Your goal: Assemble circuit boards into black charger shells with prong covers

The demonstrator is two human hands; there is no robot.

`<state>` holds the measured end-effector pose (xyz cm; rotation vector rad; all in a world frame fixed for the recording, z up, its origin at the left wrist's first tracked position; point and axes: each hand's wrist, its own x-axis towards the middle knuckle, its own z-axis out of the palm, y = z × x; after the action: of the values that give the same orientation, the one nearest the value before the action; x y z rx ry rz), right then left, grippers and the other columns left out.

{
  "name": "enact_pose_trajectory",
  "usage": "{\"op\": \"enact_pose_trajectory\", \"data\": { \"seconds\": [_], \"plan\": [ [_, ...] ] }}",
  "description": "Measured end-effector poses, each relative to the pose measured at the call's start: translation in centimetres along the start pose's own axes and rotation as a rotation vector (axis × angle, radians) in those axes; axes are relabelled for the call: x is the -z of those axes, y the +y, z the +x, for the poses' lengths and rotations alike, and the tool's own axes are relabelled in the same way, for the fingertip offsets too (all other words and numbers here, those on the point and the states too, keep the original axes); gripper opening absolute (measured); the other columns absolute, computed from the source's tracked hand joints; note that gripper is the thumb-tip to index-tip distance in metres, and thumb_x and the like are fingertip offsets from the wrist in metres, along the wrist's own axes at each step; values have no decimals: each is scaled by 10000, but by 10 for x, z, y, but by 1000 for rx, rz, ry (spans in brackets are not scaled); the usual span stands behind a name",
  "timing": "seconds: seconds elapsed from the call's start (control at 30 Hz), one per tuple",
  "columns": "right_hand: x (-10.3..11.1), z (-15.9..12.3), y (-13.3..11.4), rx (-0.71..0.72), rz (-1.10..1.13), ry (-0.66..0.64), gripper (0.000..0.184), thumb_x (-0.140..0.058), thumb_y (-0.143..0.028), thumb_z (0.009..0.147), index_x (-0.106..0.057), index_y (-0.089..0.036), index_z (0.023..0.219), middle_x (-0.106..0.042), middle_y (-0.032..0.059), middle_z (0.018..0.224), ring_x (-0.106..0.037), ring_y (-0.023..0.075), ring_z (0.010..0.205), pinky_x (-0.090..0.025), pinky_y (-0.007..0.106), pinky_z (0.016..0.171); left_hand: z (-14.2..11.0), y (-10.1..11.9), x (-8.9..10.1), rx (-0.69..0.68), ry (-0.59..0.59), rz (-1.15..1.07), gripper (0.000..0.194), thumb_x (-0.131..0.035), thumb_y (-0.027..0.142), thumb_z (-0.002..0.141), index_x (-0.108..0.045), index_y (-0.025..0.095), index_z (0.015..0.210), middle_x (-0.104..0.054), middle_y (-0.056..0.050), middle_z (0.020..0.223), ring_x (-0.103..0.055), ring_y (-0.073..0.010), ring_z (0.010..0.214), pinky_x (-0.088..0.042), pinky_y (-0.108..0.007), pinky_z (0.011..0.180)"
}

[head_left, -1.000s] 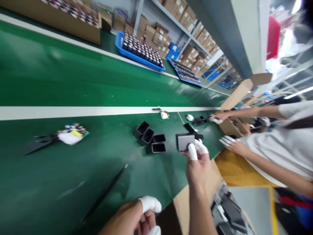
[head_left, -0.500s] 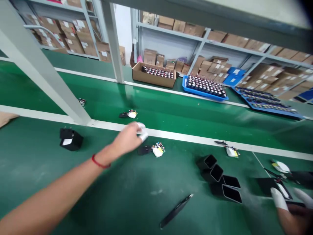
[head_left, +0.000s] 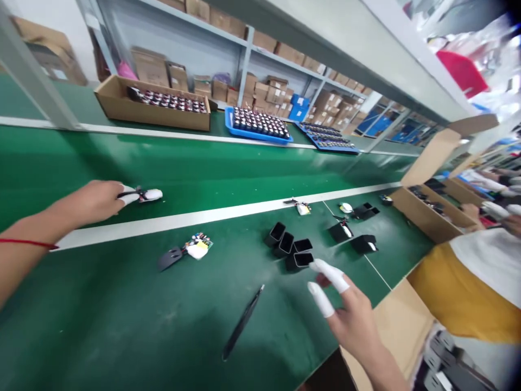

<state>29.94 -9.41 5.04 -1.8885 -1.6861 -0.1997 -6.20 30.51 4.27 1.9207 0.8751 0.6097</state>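
Clearly — one pinched board (head_left: 151, 195), four clustered cases (head_left: 285, 245)

No writing, brand or number can be read anywhere. Pale labels (head_left: 334, 100) show on cardboard boxes (head_left: 277, 93) along the back rack (head_left: 247, 54), their print too small and blurred to make out. The same goes for the white patches (head_left: 300, 101) on the blue box (head_left: 297, 113) among them, and for the pale label (head_left: 59, 74) on the carton (head_left: 44, 46) at far left. A yellow patch (head_left: 202, 245) on a circuit board (head_left: 196, 251) shows nothing legible.
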Motion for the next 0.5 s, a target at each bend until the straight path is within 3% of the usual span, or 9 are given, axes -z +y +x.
{"op": "enact_pose_trajectory", "data": {
  "seconds": [0.07, 0.17, 0.2, 0.3, 0.37, 0.4, 0.43, 0.5],
  "plan": [
    [-12, 6, -20, 36, 103, -52, 481, -587, -263, 949, -466, -274, 1414, -689, 103, 1098, -698, 225, 992, -598, 374, 870, 3, 10, -7, -62, 91, 101, 274, -505, 0, 679, -479, 189, 482, -431, 105, 433, -641, -80, 590, -339, -81, 486],
    [-29, 13, -48, 35, 232, -178, 632, -560, -296, 968, -280, -319, 1535, -522, 143, 1439, -511, 275, 1340, -485, 478, 1072, -7, 42, -29, -154, 138, 261, 253, -403, 80, 769, -611, 137, 636, -554, 85, 708, -636, -92, 867, -370, -91, 741],
    [-33, 15, -56, 13, 272, -229, 682, -550, -326, 974, -205, -326, 1562, -420, 143, 1531, -408, 286, 1423, -434, 504, 1116, -13, 56, -41, -190, 110, 312, 366, -308, 99, 810, -669, 104, 749, -569, 77, 821, -614, -101, 957, -347, -122, 836],
    [-39, 19, -69, -78, 398, -389, 829, -566, -416, 957, -41, -311, 1589, -201, 136, 1640, -185, 314, 1517, -327, 544, 1170, -35, 102, -86, -306, -54, 375, 288, -497, 132, 796, -736, 173, 951, -673, 41, 943, -623, -148, 884, -408, -150, 803],
    [-40, 16, -70, -122, 497, -464, 877, -620, -446, 919, -82, -280, 1591, -304, 154, 1593, -243, 329, 1495, -314, 542, 1172, -52, 133, -119, -375, -193, 364, 313, -486, 105, 860, -737, 213, 1012, -688, 21, 977, -633, -151, 877, -430, -183, 827],
    [-40, 14, -69, -139, 557, -472, 845, -638, -446, 908, -163, -267, 1583, -431, 159, 1510, -362, 324, 1437, -350, 523, 1156, -59, 147, -136, -421, -300, 340, 334, -462, 104, 902, -711, 211, 1098, -680, -7, 1035, -629, -168, 940, -432, -216, 874],
    [-40, 9, -67, -154, 626, -456, 774, -649, -439, 901, -274, -258, 1553, -560, 146, 1378, -506, 304, 1318, -419, 486, 1115, -66, 159, -152, -489, -421, 291, 328, -466, 109, 907, -703, 210, 1111, -682, -30, 1040, -629, -183, 935, -449, -228, 850],
    [-37, -3, -60, -197, 770, -373, 571, -676, -412, 886, -513, -247, 1408, -690, 86, 1107, -660, 234, 1014, -541, 379, 970, -75, 179, -183, -536, -501, 242, 317, -450, 84, 895, -717, 202, 1017, -682, -61, 945, -612, -206, 857, -459, -261, 777]
  ]
}}
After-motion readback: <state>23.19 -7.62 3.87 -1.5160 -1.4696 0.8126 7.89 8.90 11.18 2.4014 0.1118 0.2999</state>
